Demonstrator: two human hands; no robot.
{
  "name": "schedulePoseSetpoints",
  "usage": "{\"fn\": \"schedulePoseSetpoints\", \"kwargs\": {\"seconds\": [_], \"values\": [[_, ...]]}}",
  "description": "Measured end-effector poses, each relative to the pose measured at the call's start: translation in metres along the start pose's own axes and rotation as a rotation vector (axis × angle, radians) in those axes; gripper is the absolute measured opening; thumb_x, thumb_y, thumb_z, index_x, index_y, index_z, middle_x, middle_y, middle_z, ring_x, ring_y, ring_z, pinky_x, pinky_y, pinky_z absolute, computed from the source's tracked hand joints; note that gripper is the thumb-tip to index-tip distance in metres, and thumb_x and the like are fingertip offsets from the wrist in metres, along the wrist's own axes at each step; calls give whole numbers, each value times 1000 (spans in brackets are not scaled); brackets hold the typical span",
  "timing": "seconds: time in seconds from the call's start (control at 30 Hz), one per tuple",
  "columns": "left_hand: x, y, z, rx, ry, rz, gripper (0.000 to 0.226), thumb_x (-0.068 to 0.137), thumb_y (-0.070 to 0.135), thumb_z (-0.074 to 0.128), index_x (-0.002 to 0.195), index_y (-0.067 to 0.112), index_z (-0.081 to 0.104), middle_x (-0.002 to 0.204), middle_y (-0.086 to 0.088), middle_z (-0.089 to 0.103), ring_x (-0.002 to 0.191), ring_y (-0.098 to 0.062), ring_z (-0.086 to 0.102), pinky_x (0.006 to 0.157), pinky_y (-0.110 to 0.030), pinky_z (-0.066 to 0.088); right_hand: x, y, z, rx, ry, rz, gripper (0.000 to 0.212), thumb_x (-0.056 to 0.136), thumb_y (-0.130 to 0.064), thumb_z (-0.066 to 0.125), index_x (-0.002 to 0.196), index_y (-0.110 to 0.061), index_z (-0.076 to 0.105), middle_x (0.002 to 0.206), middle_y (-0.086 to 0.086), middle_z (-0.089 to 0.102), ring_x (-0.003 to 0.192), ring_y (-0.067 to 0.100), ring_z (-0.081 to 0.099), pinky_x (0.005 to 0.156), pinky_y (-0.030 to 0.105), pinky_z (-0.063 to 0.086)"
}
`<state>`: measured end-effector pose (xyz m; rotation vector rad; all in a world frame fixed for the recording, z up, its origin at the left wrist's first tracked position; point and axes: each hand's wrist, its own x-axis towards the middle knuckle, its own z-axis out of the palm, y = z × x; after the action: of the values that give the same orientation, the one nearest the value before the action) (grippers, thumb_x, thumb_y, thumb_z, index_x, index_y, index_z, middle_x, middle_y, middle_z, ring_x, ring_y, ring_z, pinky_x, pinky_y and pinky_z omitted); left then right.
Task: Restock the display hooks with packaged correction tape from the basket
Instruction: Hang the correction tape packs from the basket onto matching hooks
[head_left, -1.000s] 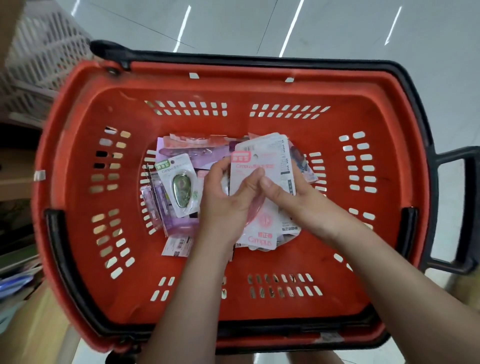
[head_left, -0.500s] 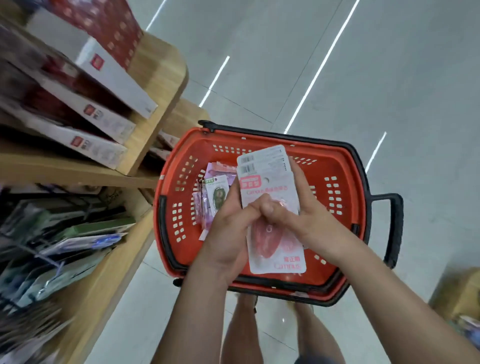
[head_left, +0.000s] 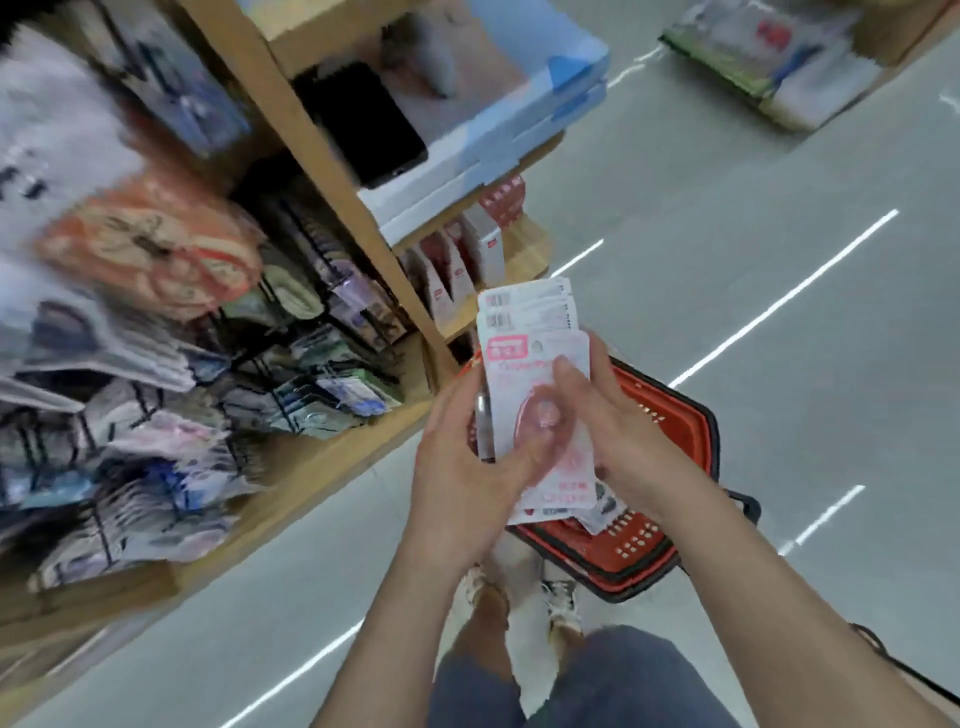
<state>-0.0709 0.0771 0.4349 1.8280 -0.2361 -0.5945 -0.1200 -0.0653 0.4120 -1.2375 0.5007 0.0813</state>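
Observation:
Both hands hold a fanned stack of white and pink correction tape packs (head_left: 535, 332) above the floor. My left hand (head_left: 467, 457) grips the stack from the left, thumb across the pink dispenser on the front pack. My right hand (head_left: 608, 431) holds the stack's right edge, fingers curled behind it. The red basket (head_left: 670, 447) sits on the floor below, mostly hidden by my hands. To the left, the display hooks (head_left: 322, 374) carry blurred hanging packets on a wooden rack.
A wooden shelf unit (head_left: 311, 135) rises on the left with blue and white boxes (head_left: 498, 135) and small red and white cartons (head_left: 467, 260). Grey floor with white light streaks lies to the right. My feet (head_left: 561, 597) stand beside the basket.
The stack has come up out of the basket with both hands. The view has swung from the basket toward the shelving and hooks on the left.

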Motion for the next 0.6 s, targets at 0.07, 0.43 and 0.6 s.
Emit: {"fn": "schedulePoseSetpoints", "kwargs": {"seconds": [0.07, 0.43, 0.6], "values": [[-27, 16, -20, -25, 65, -6, 50, 84, 30, 78, 116, 61, 56, 120, 27, 63, 111, 7, 59, 92, -35, 55, -11, -16, 26, 5, -70, 24, 43, 83, -68, 46, 126, -69, 40, 126, -20, 65, 116, 6, 64, 90, 36, 56], [-160, 23, -138, -562, 597, -127, 30, 79, 19, 74, 107, 11, 69, 98, -2, 77, 87, -16, 73, 68, -23, 56, -44, -44, 195, -106, -445, 12, 33, 89, -30, 62, 121, -23, 58, 115, 0, 72, 102, 19, 70, 83, 37, 58], [-224, -1, -196, -685, 687, -160, 31, 81, 31, 72, 103, 10, 70, 99, -10, 76, 86, -21, 70, 73, -32, 56, -71, -31, 273, -205, -669, 15, 45, 84, -35, 62, 127, -26, 52, 120, 1, 69, 102, 21, 70, 81, 36, 59]]}}
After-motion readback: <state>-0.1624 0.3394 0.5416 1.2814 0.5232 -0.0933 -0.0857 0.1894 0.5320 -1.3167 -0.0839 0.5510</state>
